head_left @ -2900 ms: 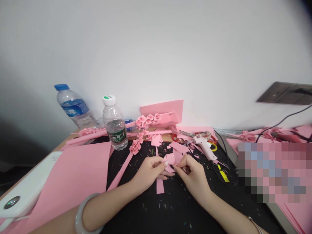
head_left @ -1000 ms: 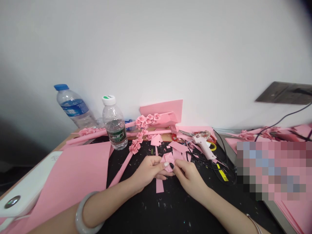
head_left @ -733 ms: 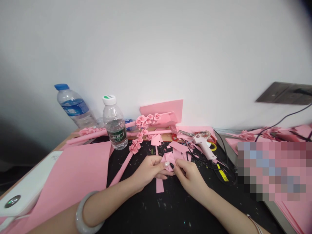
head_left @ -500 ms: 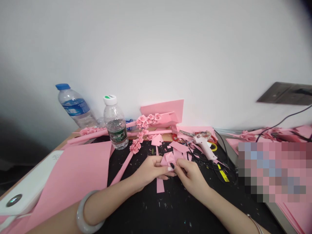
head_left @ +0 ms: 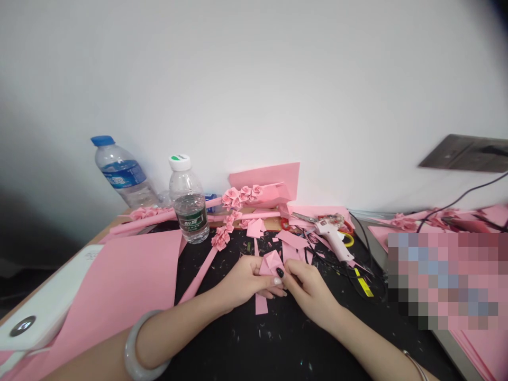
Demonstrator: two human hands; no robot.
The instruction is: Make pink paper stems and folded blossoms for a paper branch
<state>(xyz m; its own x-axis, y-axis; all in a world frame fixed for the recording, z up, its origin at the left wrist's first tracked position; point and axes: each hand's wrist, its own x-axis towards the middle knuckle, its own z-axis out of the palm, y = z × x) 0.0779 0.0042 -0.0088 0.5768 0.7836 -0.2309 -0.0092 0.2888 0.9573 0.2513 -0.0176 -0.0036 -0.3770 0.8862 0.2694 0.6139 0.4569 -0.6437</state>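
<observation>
so, near the middle of the black-topped bench (head_left: 234, 338), our left hand (head_left: 244, 283) and our right hand (head_left: 311, 291) are both closed on a folded pink paper piece (head_left: 273, 263), pinching it between the fingertips — the hands almost touch. a loose pink paper strip (head_left: 261, 304) lies just below them, a white glue gun (head_left: 335, 241) sits further right, and paper roses (head_left: 240, 197) lie along the far edge.

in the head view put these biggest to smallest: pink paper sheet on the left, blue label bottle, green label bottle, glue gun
Largest: pink paper sheet. Then blue-label bottle and green-label bottle, too alike to rank at these distances. Smallest: white hot glue gun.
</observation>
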